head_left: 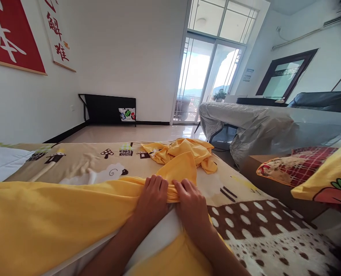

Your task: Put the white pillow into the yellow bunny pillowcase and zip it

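My left hand (156, 191) is closed on the gathered edge of a yellow pillowcase (72, 207). Right beside it, my right hand (189, 199) grips the same bunched edge, its fingers curled over the cloth. A pointed corner of the yellow cloth stands up just beyond my knuckles. White material (159, 234), which looks like a pillow, shows under my wrists between the yellow folds. Part of a carrot print appears at the pillowcase's far left. Beyond my hands, a crumpled heap of yellow cloth (187, 149) lies on the patterned bed sheet (92, 157).
A white pillow (6, 163) lies at left. On the right are a brown spotted blanket (245, 214), a plaid cushion (299, 165) and a yellow carrot-print pillow (328, 184). A plastic-covered table (253, 119) stands behind, near glass doors (207, 80). A black folded frame (110, 109) leans on the wall.
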Available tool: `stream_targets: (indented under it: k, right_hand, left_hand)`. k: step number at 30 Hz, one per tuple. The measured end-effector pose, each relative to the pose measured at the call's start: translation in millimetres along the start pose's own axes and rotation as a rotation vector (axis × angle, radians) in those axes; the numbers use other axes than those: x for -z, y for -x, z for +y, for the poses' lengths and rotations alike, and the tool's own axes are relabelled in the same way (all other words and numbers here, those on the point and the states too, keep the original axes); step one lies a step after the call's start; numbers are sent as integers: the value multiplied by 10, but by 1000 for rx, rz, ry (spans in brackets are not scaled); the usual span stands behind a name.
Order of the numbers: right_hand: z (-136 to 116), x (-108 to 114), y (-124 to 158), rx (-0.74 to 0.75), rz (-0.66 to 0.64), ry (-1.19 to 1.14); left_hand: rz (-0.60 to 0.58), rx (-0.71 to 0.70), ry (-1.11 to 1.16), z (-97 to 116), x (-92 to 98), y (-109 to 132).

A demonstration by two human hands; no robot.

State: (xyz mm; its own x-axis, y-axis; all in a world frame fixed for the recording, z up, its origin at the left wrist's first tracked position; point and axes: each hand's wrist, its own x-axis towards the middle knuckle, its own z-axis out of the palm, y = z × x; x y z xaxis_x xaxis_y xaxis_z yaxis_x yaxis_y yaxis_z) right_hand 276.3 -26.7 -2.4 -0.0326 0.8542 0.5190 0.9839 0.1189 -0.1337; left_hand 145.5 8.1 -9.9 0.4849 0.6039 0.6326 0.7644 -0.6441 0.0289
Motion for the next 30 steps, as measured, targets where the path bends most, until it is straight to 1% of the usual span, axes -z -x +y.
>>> stream_targets:
  k: [2, 4, 5, 6, 8, 9, 10, 11, 12, 15, 18, 21, 24, 26, 28, 30]
  right_hand:
    - [-4, 30, -7, 3, -7, 62]
    - [9, 46, -29, -4, -32, 52]
    - [22, 48, -43, -12, -52, 28]
    - [39, 47, -59, -23, -80, -2]
    - [83, 40, -95, -57, -156, -63]
    - [109, 35, -115, -77, -196, -91]
    - [135, 32, -136, -94, -230, -120]
    - [161, 29, -159, -107, -256, -150]
    - [186, 27, -181, -116, -273, -181]
    - [254, 20, -240, -126, -285, -279]
    - [304, -8, -271, -136, -239, -406]
    - [337, -72, -281, -105, -168, -570]
    - [357, -150, -295, -65, -146, -693]
    - [370, -183, -308, -54, -140, -719]
    - [385, -190, -315, -38, -139, -714]
    - [402, -180, -317, -19, -155, -708]
  left_hand:
    - [7, -37, -62, 5, 36, 1]
    - [73, -131, -117, 16, 93, 6]
    - [121, -227, -129, 32, 127, 12]
    - [166, -351, -122, 58, 160, 22]
    - [215, -606, -67, 141, 216, 49]
    - [219, -689, -40, 193, 231, 65]
    - [213, -725, -25, 247, 237, 80]
    - [201, -720, -26, 296, 232, 93]
    - [181, -686, -40, 338, 219, 103]
    - [100, -524, -54, 396, 151, 118]
    - [-58, -374, -5, 384, 114, 117]
    - [-246, -274, 26, 370, 158, 102]
    - [-391, -243, 19, 369, 251, 69]
    - [-481, -231, 1, 367, 313, 43]
    - [-547, -237, -22, 368, 366, 24]
    - [-592, -278, -61, 376, 414, 17]
